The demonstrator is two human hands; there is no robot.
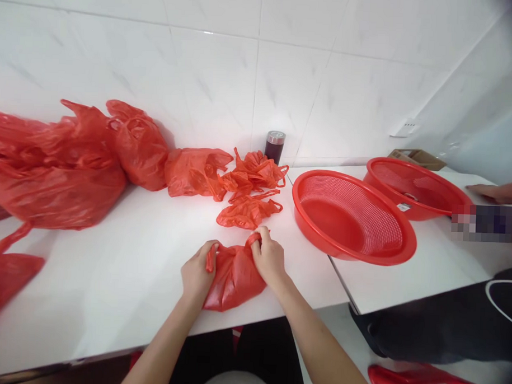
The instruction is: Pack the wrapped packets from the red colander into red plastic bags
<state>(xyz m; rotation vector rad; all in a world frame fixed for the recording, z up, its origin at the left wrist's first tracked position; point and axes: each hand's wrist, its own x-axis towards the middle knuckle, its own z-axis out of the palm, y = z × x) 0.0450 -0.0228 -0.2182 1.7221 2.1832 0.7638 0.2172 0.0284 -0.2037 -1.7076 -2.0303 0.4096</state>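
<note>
A filled red plastic bag (235,278) rests on the white table near its front edge, between my two hands. My left hand (198,268) is closed on the bag's left handle, a bit of which sticks up by the thumb. On the other side, my right hand (268,257) pinches the right handle at the top corner. The bag's contents are hidden by the plastic. Just beyond my hands lies a crumpled red bag (244,212), with more loose red bags (254,172) behind it.
Large full red bags (59,179) line the left back of the white table (144,255). To the right sit two red baskets (339,217) (419,186). A dark tumbler (275,147) stands by the wall. Another person's hand (491,192) is at the far right.
</note>
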